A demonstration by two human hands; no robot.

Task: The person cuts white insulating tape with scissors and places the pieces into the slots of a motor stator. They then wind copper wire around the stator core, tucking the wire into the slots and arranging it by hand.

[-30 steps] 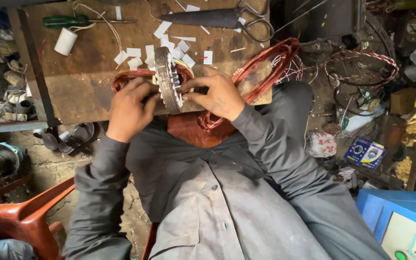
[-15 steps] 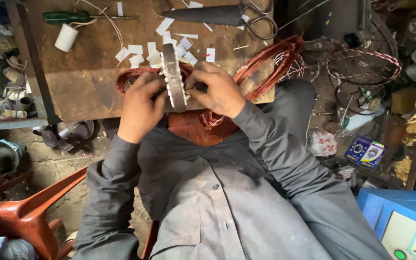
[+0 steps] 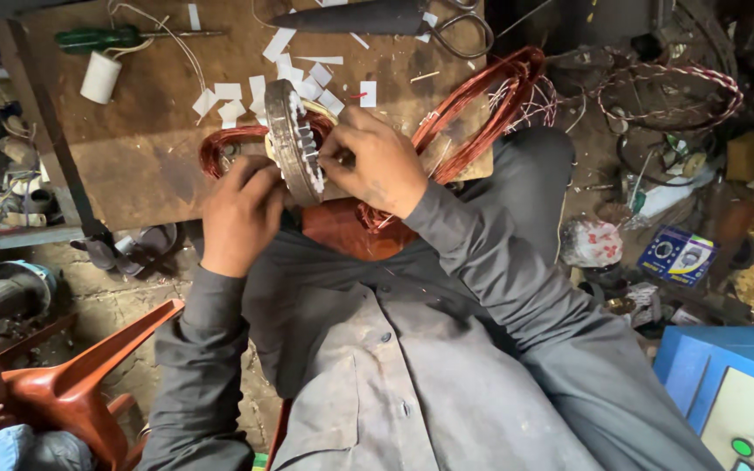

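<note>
- Your left hand grips the near rim of the metal stator ring, fingers curled shut on it; their tips are hidden behind it.
- Your right hand pinches at the ring's slotted inner face; what it pinches is too small to make out.
- The ring stands on edge at the wooden board's near edge, copper wire coils crowding its right.
- Farther off, paper slips and a green screwdriver lie well apart; the scissors are cut off at the top.

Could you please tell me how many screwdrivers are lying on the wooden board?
1. The green-handled screwdriver lies at the board's far left corner, beside a white roll. Others may be hidden in the clutter.
</note>
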